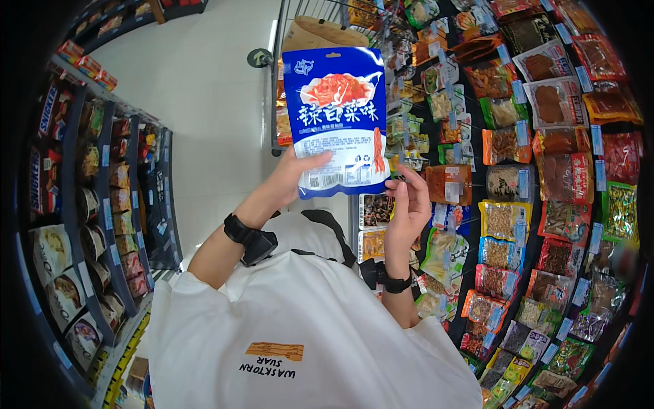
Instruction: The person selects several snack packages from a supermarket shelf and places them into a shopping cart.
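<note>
A blue and white snack pouch (340,126) with a picture of red food in a bowl is held up in front of me, its hang hole at the top. My left hand (303,174) grips it by the lower left edge, thumb on the front and the other fingers hidden behind it. By the pouch's lower right corner is my right hand (411,201), thumb raised and fingers loosely bent. Its fingertips reach the pouch's edge; whether they touch it I cannot tell.
Rows of hanging packaged foods (504,218) cover the rack close on my right. Beyond the pouch stands a wire rack (279,88) with a brown paper-like piece (320,34) at its top. Shelves of bagged snacks (88,204) stand to the left across the pale floor (211,95).
</note>
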Tool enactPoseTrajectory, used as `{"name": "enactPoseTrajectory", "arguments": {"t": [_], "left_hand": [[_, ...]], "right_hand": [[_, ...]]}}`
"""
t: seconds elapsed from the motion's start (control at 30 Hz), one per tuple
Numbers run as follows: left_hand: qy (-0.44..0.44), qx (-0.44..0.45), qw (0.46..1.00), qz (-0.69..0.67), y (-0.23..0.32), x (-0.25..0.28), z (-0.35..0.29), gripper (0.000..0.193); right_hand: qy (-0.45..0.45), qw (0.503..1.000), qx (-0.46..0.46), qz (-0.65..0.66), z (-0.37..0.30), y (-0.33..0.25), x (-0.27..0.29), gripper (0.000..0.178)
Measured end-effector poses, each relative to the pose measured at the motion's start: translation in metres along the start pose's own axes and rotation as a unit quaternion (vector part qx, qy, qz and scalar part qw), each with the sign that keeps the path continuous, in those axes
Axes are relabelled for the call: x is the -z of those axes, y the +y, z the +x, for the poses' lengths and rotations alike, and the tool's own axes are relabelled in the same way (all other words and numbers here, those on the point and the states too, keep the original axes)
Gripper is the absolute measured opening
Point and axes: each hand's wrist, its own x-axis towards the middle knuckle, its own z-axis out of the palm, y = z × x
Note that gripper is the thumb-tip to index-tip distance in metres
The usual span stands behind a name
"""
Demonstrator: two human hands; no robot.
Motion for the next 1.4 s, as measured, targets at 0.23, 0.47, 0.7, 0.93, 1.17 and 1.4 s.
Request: {"name": "enactPoseTrajectory", "arguments": {"t": [0.23,0.47,0.7,0.93,1.17,1.4], "left_hand": [[0.006,-0.02,0.999,-0.037,0.019,0.006,-0.005,0.042],[-0.009,0.011,1.0,-0.021,0.02,0.007,-0.008,0.047],[-0.019,0.008,1.0,-0.022,0.016,0.003,-0.003,0.041],[-0.017,0.059,0.997,-0.04,0.0,0.002,0.023,0.041],[-0.019,0.075,0.994,0.077,-0.014,0.006,0.053,0.049],[0.172,-0.019,0.958,0.228,-0.036,-0.001,0.093,0.04]], "right_hand": [[-0.024,1.0,0.014,0.011,-0.001,0.016,-0.006,0.026],[-0.106,0.978,-0.133,0.124,-0.003,0.017,-0.02,0.036],[-0.052,0.987,-0.115,0.097,-0.009,0.017,-0.02,0.029],[-0.016,0.984,-0.155,0.088,-0.004,0.027,-0.002,0.032],[-0.005,0.977,-0.196,0.08,0.015,0.052,0.013,0.034],[-0.074,0.973,-0.046,-0.216,0.064,0.08,0.012,0.057]]}}
